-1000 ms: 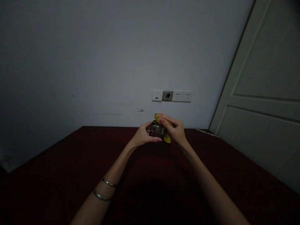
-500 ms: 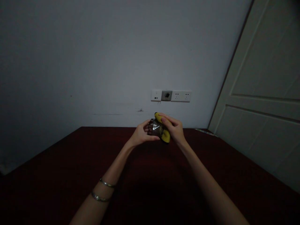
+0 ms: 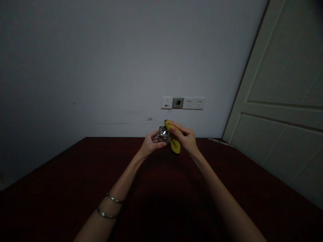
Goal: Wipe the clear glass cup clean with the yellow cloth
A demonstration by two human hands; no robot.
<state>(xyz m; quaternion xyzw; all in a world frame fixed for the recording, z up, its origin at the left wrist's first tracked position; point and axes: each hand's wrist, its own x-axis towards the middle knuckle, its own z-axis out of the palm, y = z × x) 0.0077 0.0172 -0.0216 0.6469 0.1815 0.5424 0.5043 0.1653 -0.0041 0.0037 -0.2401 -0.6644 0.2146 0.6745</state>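
Two things are held up above the dark red desk (image 3: 75, 178), near its far edge: a small, shiny see-through glass (image 3: 163, 134) and a yellow cloth (image 3: 176, 146) with a dark edge. The left hand (image 3: 150, 145) has the glass; its fingers are partly curled around the far side, and the thumb lies along the near side. The right hand (image 3: 186, 137) pinches the cloth, thumb on top, fingers bent close together behind it. The cloth lies against the right side of the glass, its lower end hanging below. Whether any of it is inside the glass, I cannot tell.

Two silver bracelets (image 3: 107, 215) circle the left forearm. Behind the desk is a pale wall (image 3: 121, 67) with scuff marks, white sockets (image 3: 193, 103) and a grey plate (image 3: 178, 103). A pale panelled door (image 3: 285, 117) stands on the right.
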